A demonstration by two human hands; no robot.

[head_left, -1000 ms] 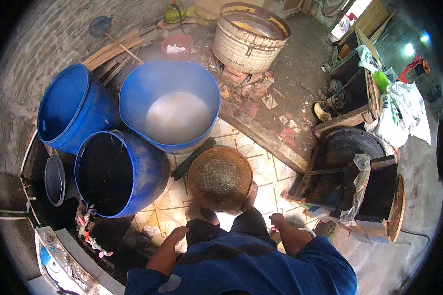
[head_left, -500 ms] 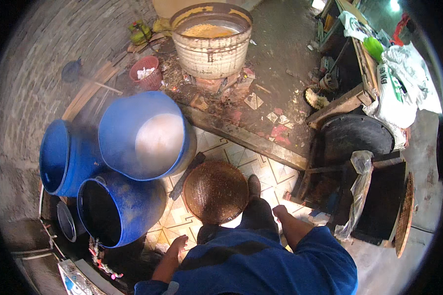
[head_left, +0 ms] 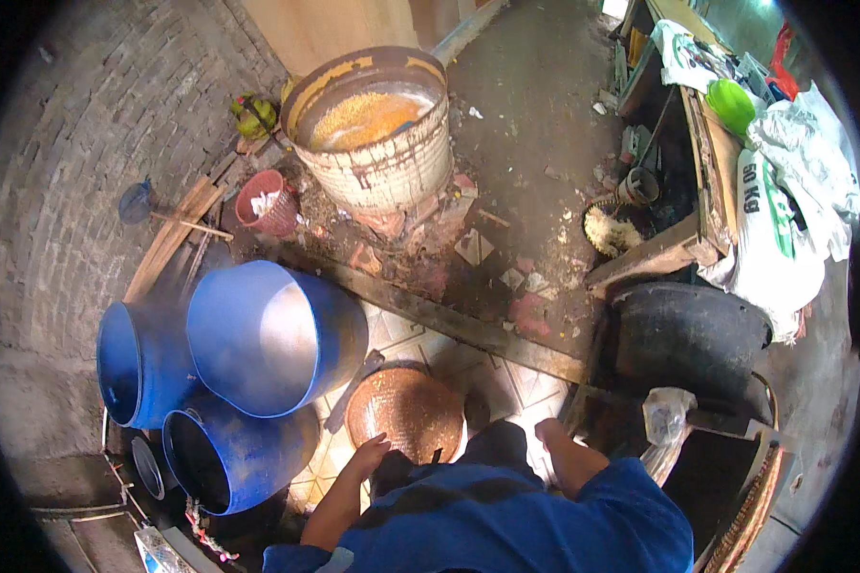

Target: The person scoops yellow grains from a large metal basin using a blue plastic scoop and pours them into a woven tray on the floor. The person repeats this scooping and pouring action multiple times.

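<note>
Above a round brown woven basket [head_left: 401,406] on the tiled floor, at its near left edge as seen from the head, hangs my left hand [head_left: 371,449], empty, fingers loosely apart. To the basket's right my right hand [head_left: 556,439] hangs low by my leg; its fingers are too foreshortened to read. A dark foot shows beside the basket. At its left stand a large blue tub [head_left: 220,325] with pale, steamy contents, a blue drum [head_left: 153,392] and a dark-filled blue barrel [head_left: 268,468].
A big rusty pot [head_left: 373,167] of yellow grain stands on bricks beyond a wooden beam [head_left: 430,315]. A red basket [head_left: 268,215] and planks [head_left: 167,234] lie left. At right are a black tub [head_left: 688,349], white sacks [head_left: 779,234] and a wooden bench [head_left: 698,172].
The view has tilted up, so the room's contents sit lower in the picture and more of the pot shows. My left hand appears nearer the basket; both arms still hang down.
</note>
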